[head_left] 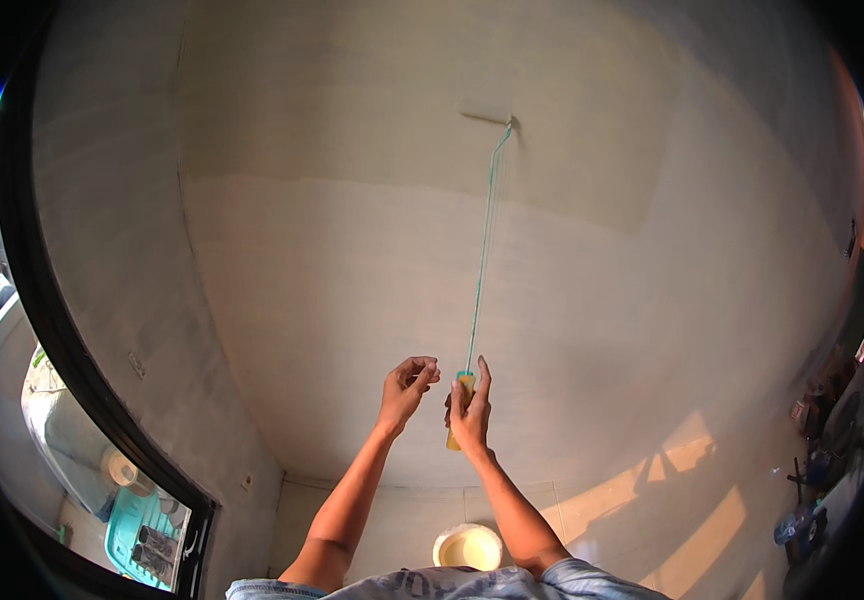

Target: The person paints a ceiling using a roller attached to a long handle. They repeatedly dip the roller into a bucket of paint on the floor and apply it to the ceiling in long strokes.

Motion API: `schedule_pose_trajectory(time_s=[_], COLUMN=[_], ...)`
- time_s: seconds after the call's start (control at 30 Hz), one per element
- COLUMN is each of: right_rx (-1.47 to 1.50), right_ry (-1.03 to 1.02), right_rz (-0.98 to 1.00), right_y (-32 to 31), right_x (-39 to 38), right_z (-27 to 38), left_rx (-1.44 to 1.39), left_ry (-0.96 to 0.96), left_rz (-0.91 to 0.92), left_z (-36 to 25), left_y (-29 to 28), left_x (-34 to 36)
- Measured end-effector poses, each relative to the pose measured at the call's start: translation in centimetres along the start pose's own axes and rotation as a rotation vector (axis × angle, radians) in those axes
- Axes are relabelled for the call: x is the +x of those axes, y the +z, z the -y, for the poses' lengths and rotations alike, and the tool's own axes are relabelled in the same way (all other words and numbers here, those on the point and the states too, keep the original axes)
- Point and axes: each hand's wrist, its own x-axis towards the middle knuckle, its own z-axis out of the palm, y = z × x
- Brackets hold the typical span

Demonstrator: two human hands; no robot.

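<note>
A paint roller (484, 116) rests against the pale wall (592, 300) high up, on a long thin green pole (482, 260) with a yellow grip at its lower end. My right hand (470, 410) is closed around that grip, index finger pointing up along the pole. My left hand (407, 385) hovers just left of the grip, fingers loosely curled, holding nothing and not touching the pole. Both forearms rise from the lower edge.
A round white bucket (468, 547) sits on the floor below my arms. A dark-framed window (72, 340) curves along the left. Tools and dark objects (817, 470) lie at the right. Sunlight patches fall on the lower right wall.
</note>
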Motion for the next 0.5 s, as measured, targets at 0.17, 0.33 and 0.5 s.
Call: schedule_pose_trajectory(time_s=[0.17, 0.33, 0.5], right_rx=[-0.015, -0.031, -0.022], right_ry=[0.129, 0.161, 0.054], right_rz=[-0.012, -0.019, -0.053], right_y=[0.7, 0.5, 0.1], right_x=[-7.7, -11.2, -11.0], right_z=[-5.3, -7.0, -7.2], left_rx=[0.057, 0.087, 0.079], left_ry=[-0.051, -0.092, -0.133], left_rz=[0.040, 0.040, 0.049], left_z=[1.4, 3.2, 3.7], left_y=[0.9, 1.5, 1.1], left_x=[0.5, 0.5, 0.8])
